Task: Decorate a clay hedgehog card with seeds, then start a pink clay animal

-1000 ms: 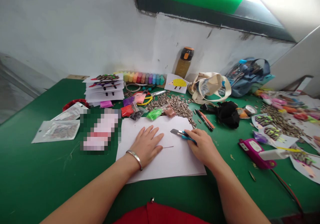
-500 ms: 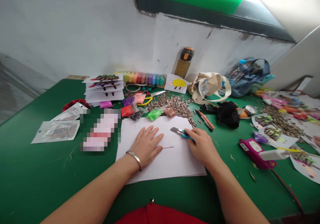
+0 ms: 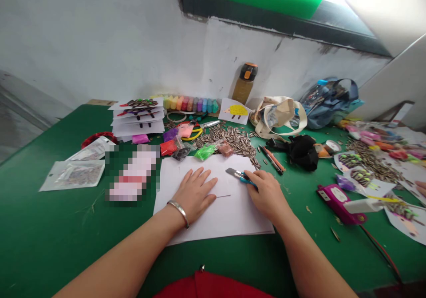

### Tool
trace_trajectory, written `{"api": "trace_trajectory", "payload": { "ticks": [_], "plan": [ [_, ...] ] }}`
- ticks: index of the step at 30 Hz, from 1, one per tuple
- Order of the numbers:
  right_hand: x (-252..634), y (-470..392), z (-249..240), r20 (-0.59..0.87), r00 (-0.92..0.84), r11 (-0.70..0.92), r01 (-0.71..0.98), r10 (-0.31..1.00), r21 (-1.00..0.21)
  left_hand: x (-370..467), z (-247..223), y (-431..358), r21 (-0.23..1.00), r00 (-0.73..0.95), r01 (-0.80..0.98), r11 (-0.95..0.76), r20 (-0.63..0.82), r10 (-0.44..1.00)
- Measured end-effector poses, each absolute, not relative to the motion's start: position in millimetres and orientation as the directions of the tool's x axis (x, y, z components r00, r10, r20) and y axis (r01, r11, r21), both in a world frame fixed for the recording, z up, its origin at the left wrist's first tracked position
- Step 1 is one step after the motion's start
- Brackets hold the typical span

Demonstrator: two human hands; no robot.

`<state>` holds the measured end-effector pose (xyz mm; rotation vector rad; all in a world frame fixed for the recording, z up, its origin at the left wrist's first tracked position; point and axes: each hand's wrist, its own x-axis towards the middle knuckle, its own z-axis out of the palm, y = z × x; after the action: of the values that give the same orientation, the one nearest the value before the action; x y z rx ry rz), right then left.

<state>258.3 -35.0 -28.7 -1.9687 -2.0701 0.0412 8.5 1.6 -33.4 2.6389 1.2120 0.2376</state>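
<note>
White paper sheets [image 3: 213, 224] lie stacked in front of me on the green table. My left hand [image 3: 195, 191] rests flat on the top sheet with its fingers spread. By its thumb is a short dark line [image 3: 223, 196], perhaps a cut or a thin rod; I cannot tell which. My right hand [image 3: 266, 191] is closed around a blue utility knife [image 3: 244, 179] on the right part of the paper. The knife's wide grey blade end points to the upper left. Small bags of red [image 3: 168, 147], green [image 3: 205, 151] and brown clay [image 3: 225, 149] touch the paper's far edge.
Sunflower seeds [image 3: 233, 138] are heaped behind the bags. Scissors [image 3: 209, 124], pens [image 3: 273, 159] and a hedgehog picture [image 3: 234, 111] lie around them. A bottle [image 3: 244, 84] stands by the wall. At right are a purple glue-gun-like device [image 3: 341, 204] and another person's hand [image 3: 421, 188].
The knife in my right hand has shifted very slightly left. My left hand stays flat on the paper, and the view has moved a little.
</note>
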Motion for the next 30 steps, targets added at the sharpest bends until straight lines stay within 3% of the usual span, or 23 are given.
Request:
{"api": "trace_trajectory", "payload": {
  "ticks": [12, 25, 30],
  "plan": [
    [254, -34, -29, 0.202, -0.119, 0.175, 0.942, 0.972, -0.285, 10, -28, 2, 0.276, 0.651, 0.729, -0.627, 0.004, 0.759],
    [245, -40, -20, 0.337, -0.235, 0.321, 0.919, 0.912, -0.229, 10, -27, 6, 0.507, 0.564, 0.687, -0.521, 0.079, 0.822],
    [242, -41, -20, 0.341, -0.28, 0.366, 0.904, 0.897, -0.221, 9, -30, 8, 0.498, 0.569, 0.688, -0.529, 0.082, 0.818]
  ]
}}
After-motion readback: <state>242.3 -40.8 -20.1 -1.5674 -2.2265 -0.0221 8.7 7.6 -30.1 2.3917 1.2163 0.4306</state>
